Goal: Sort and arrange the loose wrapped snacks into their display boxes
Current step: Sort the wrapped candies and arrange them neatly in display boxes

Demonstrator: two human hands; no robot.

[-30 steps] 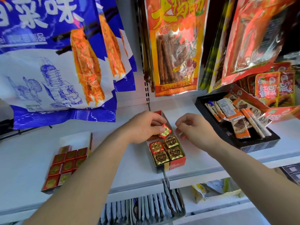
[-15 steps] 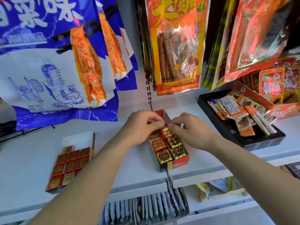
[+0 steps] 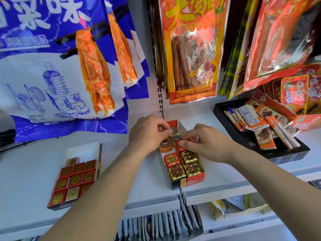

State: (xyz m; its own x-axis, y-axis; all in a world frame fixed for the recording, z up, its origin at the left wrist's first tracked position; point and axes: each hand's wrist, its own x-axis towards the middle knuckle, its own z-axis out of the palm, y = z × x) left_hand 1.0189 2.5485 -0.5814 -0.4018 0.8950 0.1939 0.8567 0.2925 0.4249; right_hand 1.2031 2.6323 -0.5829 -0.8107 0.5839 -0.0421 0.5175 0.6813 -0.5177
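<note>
A person's left hand pinches a gold-wrapped snack between thumb and forefinger at the far end of a narrow red display box, while the right hand pinches a red-wrapped snack just beside it in the middle of the box. Four more wrapped pieces sit in rows at the near end. The box stands on a white shelf, between another box of red squares on the left and a black tray of bars on the right.
</note>
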